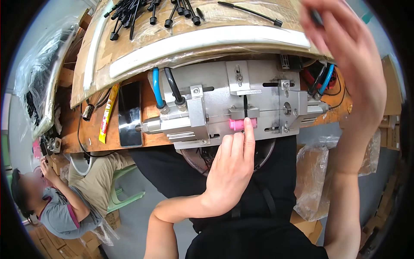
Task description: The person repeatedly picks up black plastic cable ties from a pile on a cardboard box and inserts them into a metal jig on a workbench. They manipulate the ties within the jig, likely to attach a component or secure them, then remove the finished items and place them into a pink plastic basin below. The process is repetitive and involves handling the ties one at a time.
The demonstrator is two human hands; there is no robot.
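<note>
My left hand (pixel 230 166) reaches over the front of a metal clamping fixture (pixel 222 77). Its index finger is stretched out, the tip on or just beside a thin black rod (pixel 246 105) standing in the fixture's middle. The other fingers are loosely bent, with nothing visible in them. Under that fingertip sits a bright pink block (pixel 236 124). Raised at the upper right, my right hand (pixel 345 39) is blurred. A small black piece (pixel 317 17) shows between its fingers, too smeared to tell its exact kind.
Several black rods with capped ends (pixel 153 19) lie on the cardboard-covered shelf (pixel 254 17) behind the fixture. Blue air hoses (pixel 157 88) enter its cylinders. A phone (pixel 130 114) and yellow packet (pixel 108 114) lie at left. Another person (pixel 64 207) sits lower left.
</note>
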